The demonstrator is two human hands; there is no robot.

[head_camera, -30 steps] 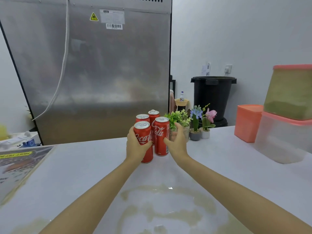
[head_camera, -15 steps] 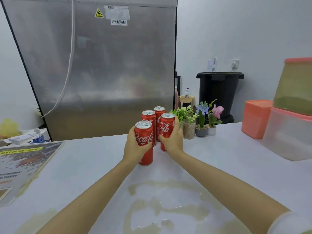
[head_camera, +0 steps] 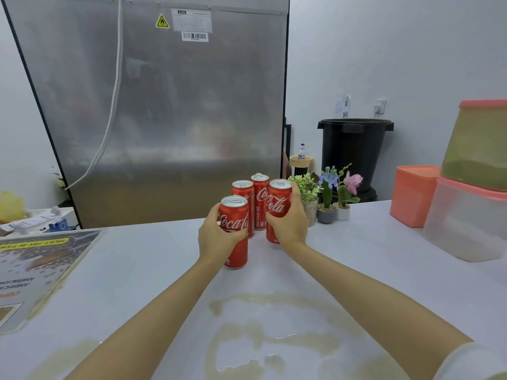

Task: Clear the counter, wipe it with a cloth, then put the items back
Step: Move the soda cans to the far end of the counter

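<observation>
A pale grey counter (head_camera: 137,270), streaked in the foreground with a brownish wet spill (head_camera: 274,325), runs before a tall steel cabinet (head_camera: 164,119). The left grip (head_camera: 216,238) is curled tight round the nearest red cola can (head_camera: 236,213). Two more red cans (head_camera: 260,198) stand just behind. The right grip (head_camera: 289,224) wraps another red cola can (head_camera: 278,201), beside three small potted plants (head_camera: 308,193) and salmon-lidded plastic tubs (head_camera: 466,220).

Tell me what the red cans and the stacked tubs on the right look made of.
The red cans: likely aluminium, glossy red print, bare silvery tops with pull tabs. The stacked tubs: probably plastic, translucent frosted walls, matte coral lids.
</observation>
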